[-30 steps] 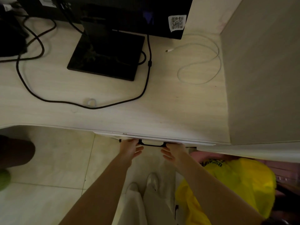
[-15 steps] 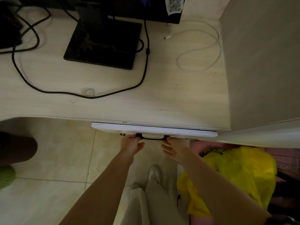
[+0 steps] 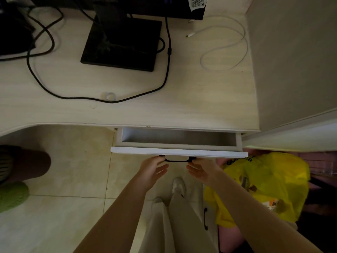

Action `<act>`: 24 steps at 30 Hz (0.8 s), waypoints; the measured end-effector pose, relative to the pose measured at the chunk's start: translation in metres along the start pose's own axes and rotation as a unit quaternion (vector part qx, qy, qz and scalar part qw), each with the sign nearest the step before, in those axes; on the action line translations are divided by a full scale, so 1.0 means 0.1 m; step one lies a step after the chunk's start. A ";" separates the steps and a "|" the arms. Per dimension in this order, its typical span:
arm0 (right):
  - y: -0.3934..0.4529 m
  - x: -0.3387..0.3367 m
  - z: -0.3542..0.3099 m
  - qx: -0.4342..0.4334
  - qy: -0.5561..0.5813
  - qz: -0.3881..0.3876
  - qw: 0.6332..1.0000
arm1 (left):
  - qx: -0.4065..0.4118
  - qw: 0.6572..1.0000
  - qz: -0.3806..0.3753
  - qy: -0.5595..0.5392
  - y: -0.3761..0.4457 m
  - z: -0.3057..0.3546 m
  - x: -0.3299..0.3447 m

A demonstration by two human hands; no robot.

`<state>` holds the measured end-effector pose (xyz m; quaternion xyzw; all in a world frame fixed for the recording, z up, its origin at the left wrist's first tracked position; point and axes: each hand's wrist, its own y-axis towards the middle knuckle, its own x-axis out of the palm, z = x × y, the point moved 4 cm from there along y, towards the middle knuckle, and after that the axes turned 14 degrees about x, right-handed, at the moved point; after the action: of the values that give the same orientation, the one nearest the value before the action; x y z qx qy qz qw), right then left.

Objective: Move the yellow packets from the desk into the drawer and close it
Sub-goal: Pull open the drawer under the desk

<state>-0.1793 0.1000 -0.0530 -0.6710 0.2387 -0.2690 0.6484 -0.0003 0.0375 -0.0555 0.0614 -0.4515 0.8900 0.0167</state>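
Observation:
The white drawer (image 3: pixel 178 152) under the desk's front edge stands partly pulled out, and the strip of its inside that shows holds nothing. My left hand (image 3: pixel 152 168) grips the left end of the black drawer handle (image 3: pixel 176 160), and my right hand (image 3: pixel 201 168) grips the right end. Both sets of fingers hook up behind the handle. No yellow packet shows on the pale wooden desk (image 3: pixel 182 99). A yellow plastic bag (image 3: pixel 264 181) lies low to the right, below the drawer.
A black monitor stand (image 3: pixel 120 44), black cables (image 3: pixel 164 83) and a looped white cable (image 3: pixel 228 46) lie on the desk. A wall panel (image 3: pixel 295 61) bounds the right side. Another person's leg and green shoe (image 3: pixel 12 196) are at left. My own shoes (image 3: pixel 178 185) stand on tiled floor.
The drawer has slid out from shut to partly open, with both hands moving toward me on its handle. The camera has tipped slightly down.

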 end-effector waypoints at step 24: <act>-0.66 -0.11 -0.29 0.062 0.370 -0.077 0.924 | 0.015 0.970 0.099 -0.220 0.09 0.37 -0.23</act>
<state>-0.2088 0.0889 0.0132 -0.4985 0.3922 -0.5614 0.5315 0.0249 0.0026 -0.0437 0.2103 -0.4345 0.8586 -0.1724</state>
